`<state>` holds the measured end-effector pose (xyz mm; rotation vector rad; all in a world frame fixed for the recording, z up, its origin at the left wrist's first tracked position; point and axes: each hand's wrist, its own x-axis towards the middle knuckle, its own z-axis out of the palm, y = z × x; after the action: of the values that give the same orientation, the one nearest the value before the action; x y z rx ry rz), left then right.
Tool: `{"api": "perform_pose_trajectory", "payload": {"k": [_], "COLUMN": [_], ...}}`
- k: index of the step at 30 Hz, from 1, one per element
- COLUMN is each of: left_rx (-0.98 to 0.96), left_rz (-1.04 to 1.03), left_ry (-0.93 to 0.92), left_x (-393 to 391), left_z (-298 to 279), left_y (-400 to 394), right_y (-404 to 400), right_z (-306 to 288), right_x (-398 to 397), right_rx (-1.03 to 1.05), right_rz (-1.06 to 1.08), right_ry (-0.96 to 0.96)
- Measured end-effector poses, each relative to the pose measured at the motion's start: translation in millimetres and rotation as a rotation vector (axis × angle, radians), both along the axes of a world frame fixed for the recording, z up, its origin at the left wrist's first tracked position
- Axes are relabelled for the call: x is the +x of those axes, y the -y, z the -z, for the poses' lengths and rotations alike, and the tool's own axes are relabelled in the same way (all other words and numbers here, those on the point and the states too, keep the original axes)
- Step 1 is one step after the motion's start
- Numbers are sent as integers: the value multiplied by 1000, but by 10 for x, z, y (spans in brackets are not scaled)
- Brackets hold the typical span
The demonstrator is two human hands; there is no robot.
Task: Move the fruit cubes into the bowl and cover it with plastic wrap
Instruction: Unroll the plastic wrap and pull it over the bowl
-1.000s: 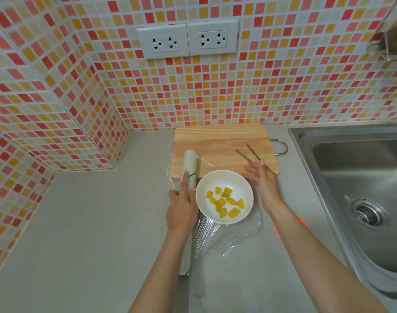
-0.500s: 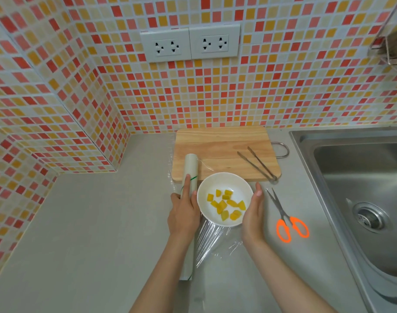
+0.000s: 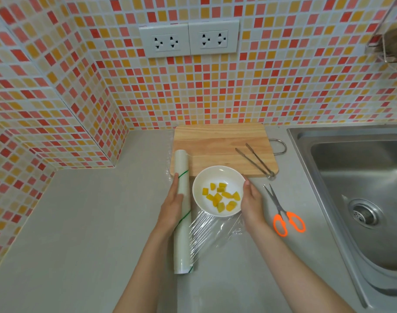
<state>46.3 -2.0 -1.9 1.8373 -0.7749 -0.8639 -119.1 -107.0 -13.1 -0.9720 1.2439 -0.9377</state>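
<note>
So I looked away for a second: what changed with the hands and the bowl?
The right hand came back from the tongs on the board to cup the bowl's right side, uncovering the scissors. The left hand still rests on the wrap roll. Fruit cubes stay in the uncovered bowl, wrap spread underneath.
</note>
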Motion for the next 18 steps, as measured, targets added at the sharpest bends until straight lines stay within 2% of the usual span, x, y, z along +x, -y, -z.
{"api": "perform_pose_trajectory", "payload": {"k": [4, 8, 11, 15, 18], "left_rx": [-56, -89, -100, -94, -114], "left_rz": [-146, -250, -246, -287, -261], "left_ry": [-215, -286, -263, -122, -83], "left_x": [69, 88, 102, 137, 135], "left_z": [30, 70, 88, 108, 138], "left_y": [-172, -240, -226, -224, -221], "right_y": [21, 24, 30, 34, 28], "right_z": [8, 22, 24, 29, 18], "right_x": [-6, -20, -21, -23, -20], "right_rx": [-24, -36, -55, -65, -75], "right_rz": [-23, -49, -54, -59, -53], "right_ry": [-37, -63, -83, -120, -115]}}
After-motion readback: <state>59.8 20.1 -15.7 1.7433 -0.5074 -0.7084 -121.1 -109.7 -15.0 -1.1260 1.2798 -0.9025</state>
